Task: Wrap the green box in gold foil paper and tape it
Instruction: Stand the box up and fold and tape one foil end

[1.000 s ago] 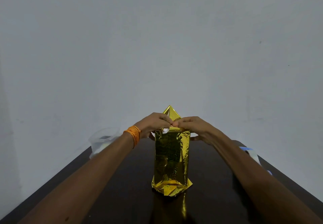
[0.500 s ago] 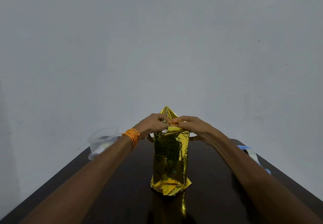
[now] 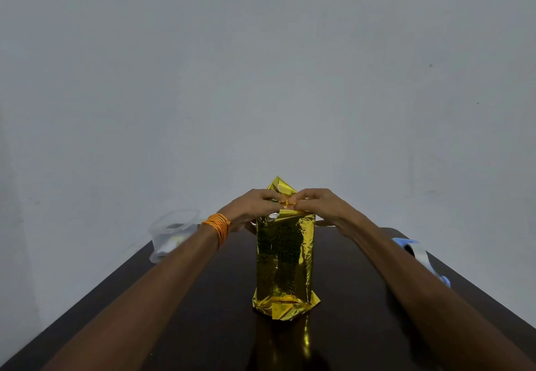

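Foil-wrapped box [image 3: 285, 257] is stood upright on the tabletop [image 3: 203, 312]; its top flap [image 3: 280, 186] is pinched by left hand [image 3: 251, 207] and right hand [image 3: 319, 205], seemingly for folding.

No text, label or number can be read anywhere — not on any surface in view.

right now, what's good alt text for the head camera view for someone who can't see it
A person's left hand and right hand pinch folds of gold foil together atop a tall wrapped box standing upright on a dark table. A clear container sits at its left edge, a blue tape dispenser at its right.
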A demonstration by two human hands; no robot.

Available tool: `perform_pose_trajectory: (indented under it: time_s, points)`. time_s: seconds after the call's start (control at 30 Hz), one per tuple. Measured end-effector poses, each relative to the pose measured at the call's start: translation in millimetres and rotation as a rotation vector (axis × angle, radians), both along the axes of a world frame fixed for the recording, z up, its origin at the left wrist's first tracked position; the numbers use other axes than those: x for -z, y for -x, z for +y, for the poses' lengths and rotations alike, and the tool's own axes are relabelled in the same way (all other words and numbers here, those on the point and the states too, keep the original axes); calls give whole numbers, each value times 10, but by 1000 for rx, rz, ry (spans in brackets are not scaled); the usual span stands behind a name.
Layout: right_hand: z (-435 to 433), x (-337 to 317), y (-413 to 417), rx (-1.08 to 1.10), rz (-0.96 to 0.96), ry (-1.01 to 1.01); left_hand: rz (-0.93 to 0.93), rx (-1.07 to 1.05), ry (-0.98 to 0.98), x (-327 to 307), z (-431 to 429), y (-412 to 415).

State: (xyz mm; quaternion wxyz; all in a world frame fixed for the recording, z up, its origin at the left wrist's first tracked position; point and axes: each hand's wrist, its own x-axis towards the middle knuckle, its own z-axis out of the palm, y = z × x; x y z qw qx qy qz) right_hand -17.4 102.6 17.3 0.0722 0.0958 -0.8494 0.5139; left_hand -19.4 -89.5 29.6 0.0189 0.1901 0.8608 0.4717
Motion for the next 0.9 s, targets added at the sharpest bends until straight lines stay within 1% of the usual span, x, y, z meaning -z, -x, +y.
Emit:
perform_pose_trajectory:
  time_s: [0.23,0.33,0.4,0.5,0.7,0.83,0.9]
  points:
    - [-63,94,-22,14,68,97,-17,-32,-62,59,-42,44]
    - [-11,139,-130,34,150,232,-52,-26,-91,63,-56,64]
    - [120,157,-199,106,176,284,-56,-26,-102,63,-80,89]
    - [486,263,-315,280,191,163,-50,-18,-106,83,-108,109]
    - [1335,652,-676,607,109,-53,-38,-3,-112,112,-113,168]
    - [1753,901,-863,808,9,-119,-45,-1,-86,107,-75,185]
    - [1871,966,-913,864,-37,-130,-45,-5,-86,104,-78,188]
